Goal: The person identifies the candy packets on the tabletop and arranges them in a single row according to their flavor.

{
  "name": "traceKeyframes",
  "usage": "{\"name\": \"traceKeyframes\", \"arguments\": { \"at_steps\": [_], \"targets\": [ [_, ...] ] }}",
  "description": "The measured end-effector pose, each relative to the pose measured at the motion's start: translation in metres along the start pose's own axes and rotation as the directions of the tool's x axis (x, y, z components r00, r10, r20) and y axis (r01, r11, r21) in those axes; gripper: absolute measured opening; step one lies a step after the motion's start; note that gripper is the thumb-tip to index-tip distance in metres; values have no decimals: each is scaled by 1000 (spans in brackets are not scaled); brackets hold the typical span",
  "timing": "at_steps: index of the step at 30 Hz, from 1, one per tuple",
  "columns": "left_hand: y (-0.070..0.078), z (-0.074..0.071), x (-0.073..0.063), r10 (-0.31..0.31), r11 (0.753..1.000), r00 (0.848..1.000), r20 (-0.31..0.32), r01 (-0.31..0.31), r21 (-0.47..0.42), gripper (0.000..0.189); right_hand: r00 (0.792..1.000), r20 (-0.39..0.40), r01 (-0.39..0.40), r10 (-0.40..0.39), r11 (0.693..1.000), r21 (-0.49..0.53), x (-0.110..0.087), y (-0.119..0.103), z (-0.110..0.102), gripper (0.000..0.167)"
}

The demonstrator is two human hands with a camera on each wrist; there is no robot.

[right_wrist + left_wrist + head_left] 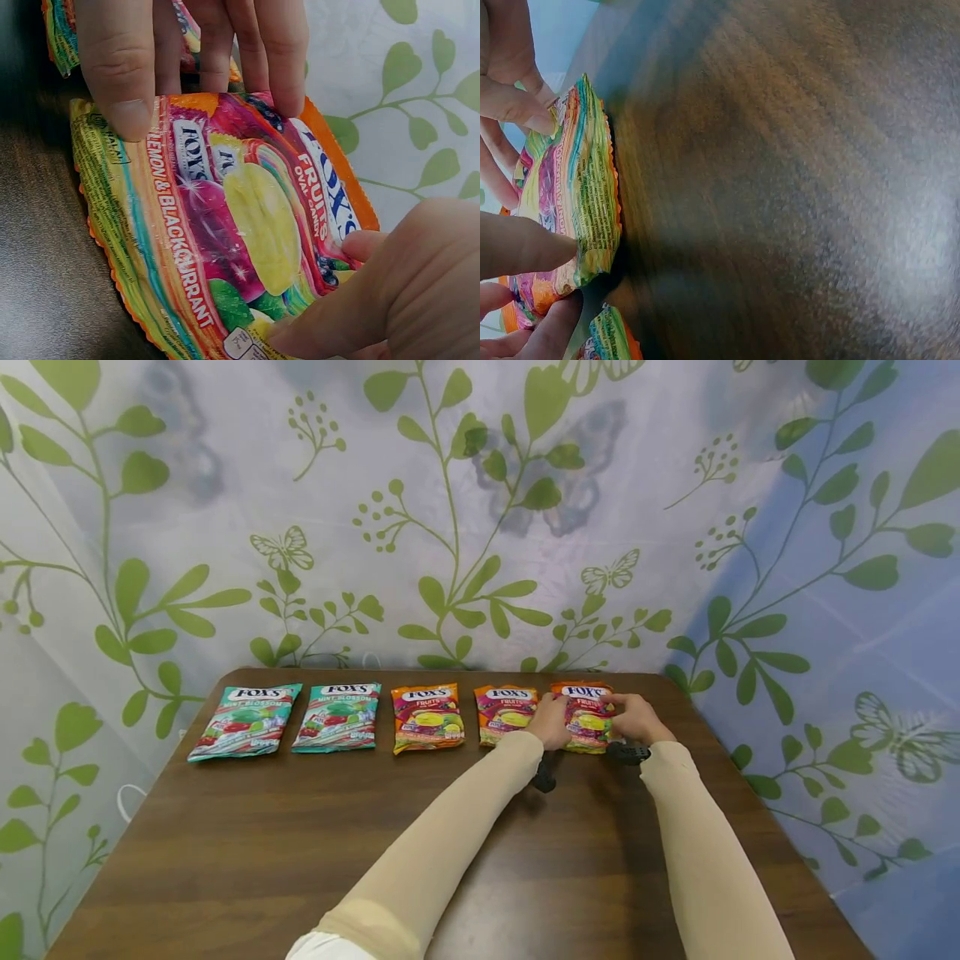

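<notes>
At the right end of a row of candy bags, both hands are on an orange and red FOX'S Fruits candy bag (587, 720). My left hand (551, 723) grips its left edge, the thumb on the printed front in the right wrist view. From the opposite edge my right hand (639, 720) pinches it, its thumb pressing the front near the lower corner. The bag (247, 225) shows a yellow and a purple candy with "Lemon & Blackcurrant" lettering. In the left wrist view its bottom seam (600, 187) faces the bare wood.
Left of the hands lie a second Fruits bag (504, 714) and a third Fruits bag (427, 718). Farther left are two green Mint Blossom bags, the near one (337, 718) and the end one (247, 722). A leaf-patterned curtain (480, 510) hangs behind the brown wooden table (300, 835).
</notes>
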State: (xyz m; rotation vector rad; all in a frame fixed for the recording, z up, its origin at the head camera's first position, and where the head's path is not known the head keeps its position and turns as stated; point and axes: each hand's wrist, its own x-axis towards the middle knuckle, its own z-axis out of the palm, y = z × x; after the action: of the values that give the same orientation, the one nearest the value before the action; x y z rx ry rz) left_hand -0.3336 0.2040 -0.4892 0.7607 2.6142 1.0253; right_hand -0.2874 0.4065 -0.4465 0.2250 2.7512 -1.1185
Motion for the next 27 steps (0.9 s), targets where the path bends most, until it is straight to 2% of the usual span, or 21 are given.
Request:
{"name": "traceKeyframes", "arguments": {
  "at_steps": [3,6,10,11,14,19,21,24,27],
  "targets": [
    [-1,4,2,-13,1000,1000,14,13,17,80,1000,3,-9,9,1000,4,-1,0,2,82],
    [-3,9,3,-17,1000,1000,4,17,-6,81,1000,15,-15,14,1000,16,-2,1,5,80],
    [2,6,-8,-7,1000,1000,4,7,-18,79,999,22,-25,24,999,34,-2,4,7,80],
    [2,8,-7,-3,1000,1000,-3,3,-1,77,999,18,-29,28,999,37,-2,5,7,80],
    [8,3,-16,2,999,1000,-2,-2,32,73,1000,11,-26,25,999,32,-2,5,8,82],
    [10,-2,-22,29,997,999,-27,-27,72,67,1000,-15,-24,24,1000,11,-3,3,7,83],
    [6,2,-18,44,994,998,-37,-40,97,66,999,-23,-29,29,1000,-2,-4,2,8,82],
    [-7,17,3,56,988,998,-35,-50,144,67,999,-29,-33,32,999,-21,-4,3,10,81],
    [-23,33,20,80,987,995,-52,-71,145,70,999,-32,-42,41,999,-22,-4,5,12,81]
  ]
}}
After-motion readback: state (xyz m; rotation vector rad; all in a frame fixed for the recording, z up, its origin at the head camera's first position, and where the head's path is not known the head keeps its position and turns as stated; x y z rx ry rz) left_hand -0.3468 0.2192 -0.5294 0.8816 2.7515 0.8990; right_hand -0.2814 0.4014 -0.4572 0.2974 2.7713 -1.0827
